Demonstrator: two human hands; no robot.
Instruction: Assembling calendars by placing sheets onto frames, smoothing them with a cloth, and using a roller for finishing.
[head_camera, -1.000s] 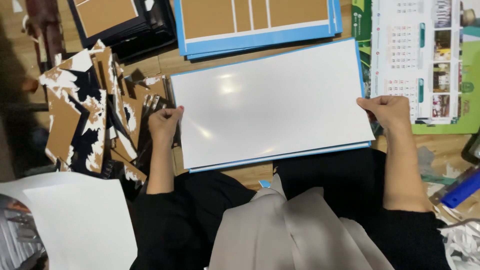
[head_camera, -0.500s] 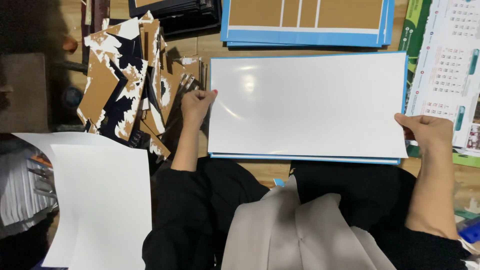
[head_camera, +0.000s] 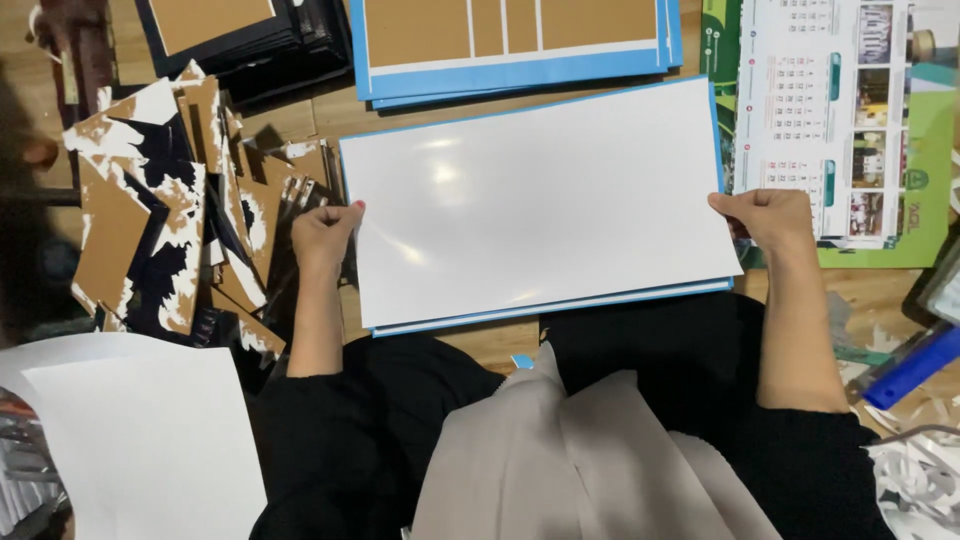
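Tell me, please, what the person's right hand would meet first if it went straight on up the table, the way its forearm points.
Probably the calendar: it lies just beyond the right hand, which grips the white sheet.

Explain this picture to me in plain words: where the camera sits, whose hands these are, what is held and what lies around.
The camera is worn on a person's head and looks down at their own two bare hands. The left hand and right hand grip opposite edges of a glossy white sheet lying on a blue-edged board. On the wooden surface, scraps of torn brown card are piled to the left, blue-bordered brown boards are stacked above, a calendar lies to the right, and white paper sits lower left.
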